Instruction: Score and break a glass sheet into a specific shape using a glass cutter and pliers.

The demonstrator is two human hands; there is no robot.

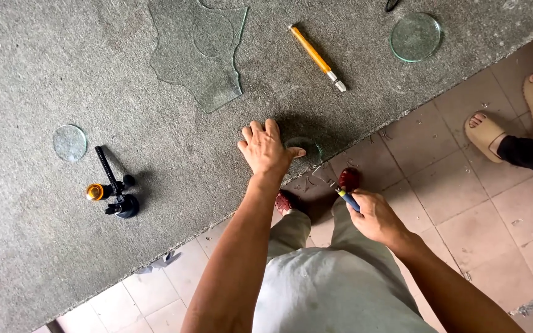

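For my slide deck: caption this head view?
Left hand presses a glass disc on felt; right hand holds pliers.

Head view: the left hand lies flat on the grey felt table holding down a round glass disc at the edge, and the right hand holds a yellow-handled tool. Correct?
Not quite. In the head view the tool in the right hand has a blue handle. The yellow-handled cutter lies untouched further up the grey felt table. The rest holds: the left hand lies flat on the round glass disc at the edge.

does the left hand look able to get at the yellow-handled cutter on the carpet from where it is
Probably yes: the left hand rests flat by a small glass disc, and only bare grey carpet lies between it and the yellow-handled cutter.
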